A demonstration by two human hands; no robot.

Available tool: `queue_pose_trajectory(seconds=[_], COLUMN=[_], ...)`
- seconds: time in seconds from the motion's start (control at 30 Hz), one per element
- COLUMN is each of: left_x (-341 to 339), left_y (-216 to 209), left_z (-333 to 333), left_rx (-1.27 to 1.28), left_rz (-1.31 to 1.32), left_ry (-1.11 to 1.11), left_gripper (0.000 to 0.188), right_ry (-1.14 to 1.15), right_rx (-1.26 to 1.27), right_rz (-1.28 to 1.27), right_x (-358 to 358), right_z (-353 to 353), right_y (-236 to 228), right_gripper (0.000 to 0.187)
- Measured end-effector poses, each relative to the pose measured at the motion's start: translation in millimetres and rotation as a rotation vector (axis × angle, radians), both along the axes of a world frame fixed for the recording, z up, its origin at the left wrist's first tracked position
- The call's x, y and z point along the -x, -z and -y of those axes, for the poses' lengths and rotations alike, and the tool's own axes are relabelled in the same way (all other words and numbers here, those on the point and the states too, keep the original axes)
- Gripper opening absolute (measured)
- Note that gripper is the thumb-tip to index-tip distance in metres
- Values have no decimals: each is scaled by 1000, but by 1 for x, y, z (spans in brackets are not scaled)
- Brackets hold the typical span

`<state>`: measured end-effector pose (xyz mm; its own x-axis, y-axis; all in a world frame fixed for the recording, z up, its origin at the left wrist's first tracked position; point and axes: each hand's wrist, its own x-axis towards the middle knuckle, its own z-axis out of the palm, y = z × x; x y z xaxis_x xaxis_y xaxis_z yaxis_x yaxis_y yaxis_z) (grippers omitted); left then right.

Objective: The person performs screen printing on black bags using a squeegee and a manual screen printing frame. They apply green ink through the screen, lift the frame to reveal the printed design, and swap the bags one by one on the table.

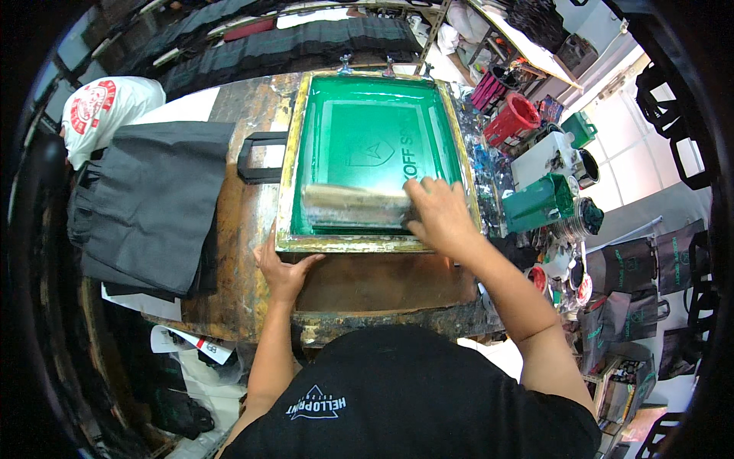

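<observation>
green mesh is filling the wooden screen frame [359, 243], which is lying flat on the paint-stained table [245, 222]. the right hand [437, 214] is resting on the squeegee [353, 205] at the near end of the mesh, its fingers [425, 187] curled down and clamped on the blade's right end. the left hand [283, 271] is lying on the table, touching the frame's near left corner, fingers apart and flat, holding nothing. a stack of dark fabric bags [149, 206] is sitting to the left, well apart from the frame. green and red ink tubs [539, 200] are crowding the right side.
</observation>
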<state>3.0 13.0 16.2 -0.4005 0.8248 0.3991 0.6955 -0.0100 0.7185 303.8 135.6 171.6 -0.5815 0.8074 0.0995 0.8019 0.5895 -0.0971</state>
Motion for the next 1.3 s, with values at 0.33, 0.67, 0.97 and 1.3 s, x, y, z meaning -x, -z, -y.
queue_pose_trajectory(seconds=[0.33,0.67,0.97,1.3], left_x=[6,5,6,9], left_y=[4,11,1,-8], left_z=[4,5,4,6], left_rx=[82,43,112,297], left_rz=[37,111,56,-234], left_ry=[5,-9,-3,-117], left_gripper=[113,118,108,111], right_ry=[-3,29,27,47], right_rx=[-193,-141,-33,-125], right_rz=[14,85,129,-73], right_x=[17,40,55,37], right_z=[-67,-245,-368,-342], right_y=[30,47,47,43], right_gripper=[58,69,72,69])
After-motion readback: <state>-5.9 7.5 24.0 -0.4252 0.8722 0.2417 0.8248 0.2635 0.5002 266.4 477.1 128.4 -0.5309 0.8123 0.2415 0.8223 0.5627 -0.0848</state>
